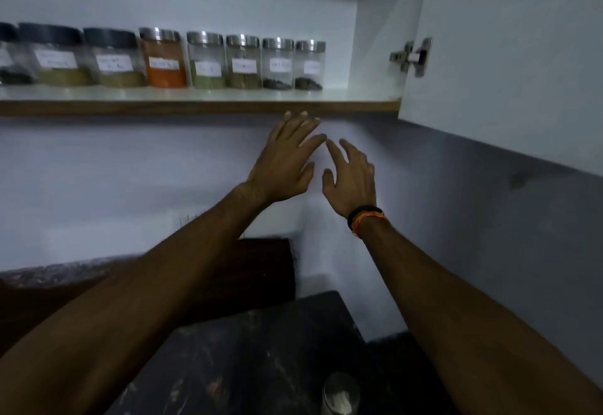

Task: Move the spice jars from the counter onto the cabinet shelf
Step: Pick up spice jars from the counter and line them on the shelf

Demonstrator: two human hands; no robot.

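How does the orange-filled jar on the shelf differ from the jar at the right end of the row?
The orange jar is filled nearly to its lid with orange powder; the end jar holds only a shallow dark layer at its bottom. The orange jar looks wider and taller than the end jar. The orange jar has neighbours on both sides; the end jar has bare shelf to its right. Both stand upright with silver lids and white labels.

Single head-worn view, aimed forward and slightly upward, cabinet shelf [202,106] seen close from below, counter [261,349] at bottom edge

Labelled spice jars [208,60] upright, rowed on shelf [195,106]
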